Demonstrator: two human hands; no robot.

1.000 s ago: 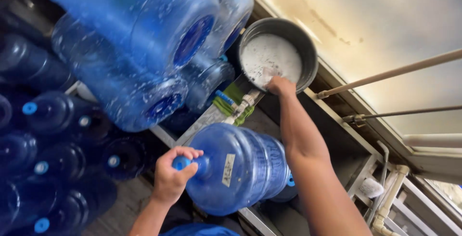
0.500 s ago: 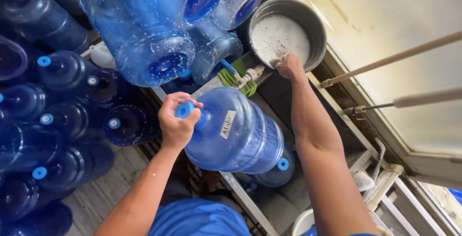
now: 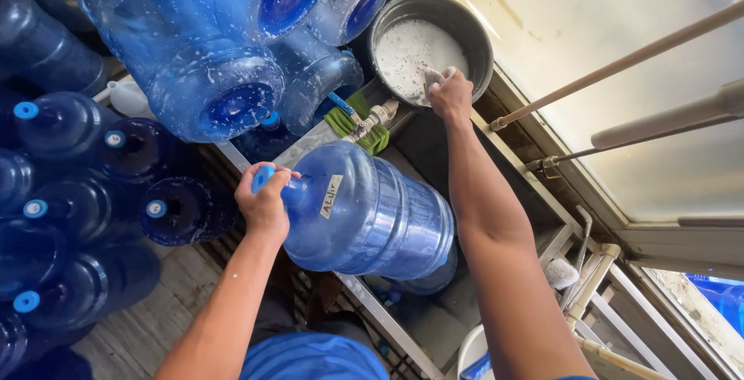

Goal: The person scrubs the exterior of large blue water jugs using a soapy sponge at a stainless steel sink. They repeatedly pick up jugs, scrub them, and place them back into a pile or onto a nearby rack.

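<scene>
A large blue water jug point(image 3: 372, 213) lies on its side across the edge of a metal trough point(image 3: 434, 147). My left hand point(image 3: 266, 203) grips the jug's neck, near its blue cap. My right hand point(image 3: 449, 95) reaches over the rim of a round grey metal pot point(image 3: 473, 27) filled with foamy white liquid and is shut on a pale sponge or cloth point(image 3: 432, 77) at the pot's near edge. A white label sits on the jug's shoulder.
Several blue jugs point(image 3: 225, 77) are stacked overhead at the upper left, and capped ones point(image 3: 70, 132) lie in rows at the left. A tap point(image 3: 372, 116) with a green cloth point(image 3: 345, 120) sits beside the pot. Window glass, rods point(image 3: 620, 62) and pipes are at the right.
The view has shifted and the jug now sits lower in the picture. My right hand stays at the pot's rim, now visibly clutching a pale sponge. My left hand keeps its hold on the neck.
</scene>
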